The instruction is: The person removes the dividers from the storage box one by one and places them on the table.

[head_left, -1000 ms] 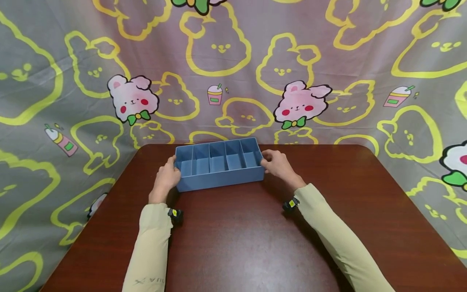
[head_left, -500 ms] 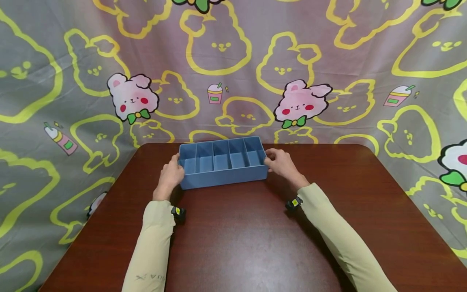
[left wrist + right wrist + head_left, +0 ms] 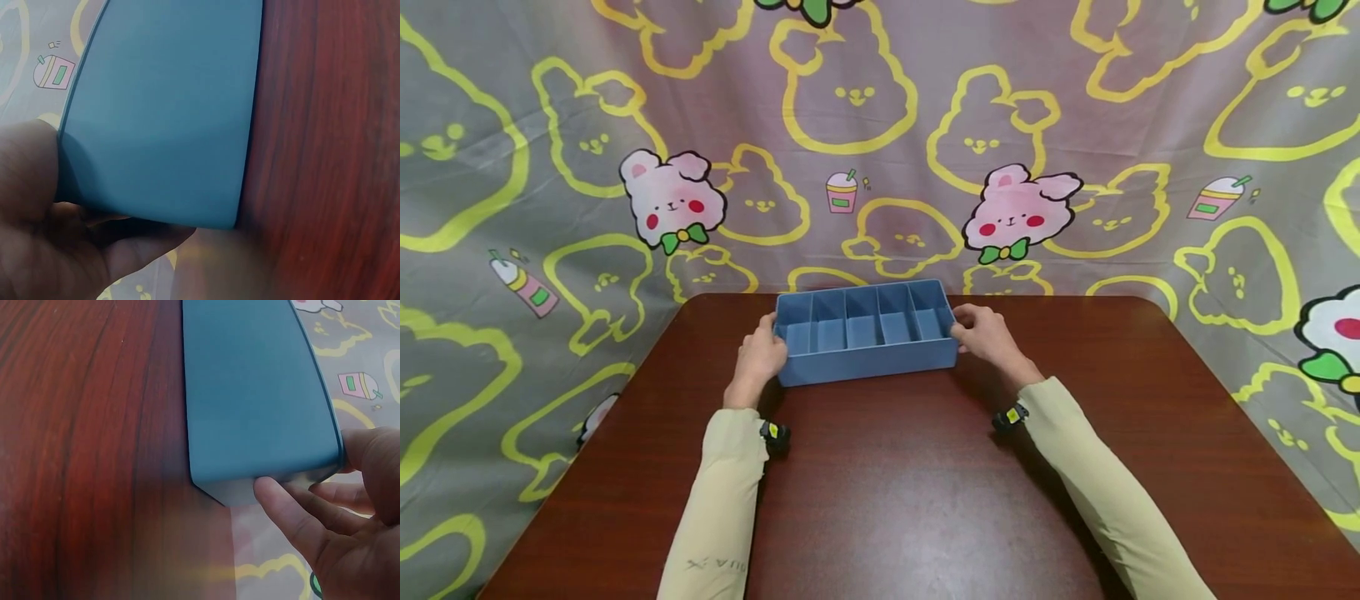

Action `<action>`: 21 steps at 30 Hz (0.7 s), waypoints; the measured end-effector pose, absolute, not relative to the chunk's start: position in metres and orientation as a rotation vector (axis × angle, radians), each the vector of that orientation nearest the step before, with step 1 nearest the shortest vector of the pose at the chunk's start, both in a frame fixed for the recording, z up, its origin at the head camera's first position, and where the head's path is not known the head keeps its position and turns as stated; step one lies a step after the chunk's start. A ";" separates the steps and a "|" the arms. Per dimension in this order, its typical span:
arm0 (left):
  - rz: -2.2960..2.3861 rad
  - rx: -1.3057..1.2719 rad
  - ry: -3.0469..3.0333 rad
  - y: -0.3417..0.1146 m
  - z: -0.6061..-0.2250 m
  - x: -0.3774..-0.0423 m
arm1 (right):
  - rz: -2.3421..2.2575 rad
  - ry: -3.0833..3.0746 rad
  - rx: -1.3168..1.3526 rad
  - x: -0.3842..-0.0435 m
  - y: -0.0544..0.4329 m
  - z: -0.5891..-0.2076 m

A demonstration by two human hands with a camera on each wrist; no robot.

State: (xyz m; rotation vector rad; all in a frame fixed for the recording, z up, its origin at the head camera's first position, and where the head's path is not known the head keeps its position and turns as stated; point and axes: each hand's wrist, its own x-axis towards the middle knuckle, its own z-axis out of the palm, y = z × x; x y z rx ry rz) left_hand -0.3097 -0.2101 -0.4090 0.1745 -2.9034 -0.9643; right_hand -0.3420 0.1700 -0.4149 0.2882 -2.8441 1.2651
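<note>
A long blue organizer box (image 3: 868, 364) with several compartments in a row lies near the back of the table, its right end angled slightly farther back. My left hand (image 3: 762, 354) grips its left end, thumb at the top rim and fingers against the end wall. At the opposite end my right hand (image 3: 988, 335) holds it the same way. In the left wrist view the box's long side (image 3: 162, 112) fills the middle, with the thumb over the rim. The right wrist view shows fingers (image 3: 287, 515) pressed to the end wall. No contents show in the compartments.
The dark red-brown table (image 3: 880, 483) has its back edge just behind the box. A grey curtain (image 3: 880, 167) printed with yellow outlines and pink rabbits hangs behind and at both sides. Each wrist wears a small black camera (image 3: 774, 434).
The box has shifted a little to the right and slightly back, with both hands moving along with it. Both grips look the same as before.
</note>
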 end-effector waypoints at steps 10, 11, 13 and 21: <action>-0.969 0.171 -2.868 -0.205 -0.412 -0.313 | 1.271 -2.840 0.322 -0.341 0.176 -0.414; -0.971 0.173 -2.871 -0.204 -0.412 -0.313 | 1.272 -2.843 0.321 -0.341 0.177 -0.414; -0.975 0.178 -2.871 -0.203 -0.413 -0.313 | 1.276 -2.850 0.317 -0.341 0.178 -0.413; -1.018 0.188 -2.883 -0.197 -0.412 -0.316 | 1.261 -2.879 0.260 -0.341 0.183 -0.412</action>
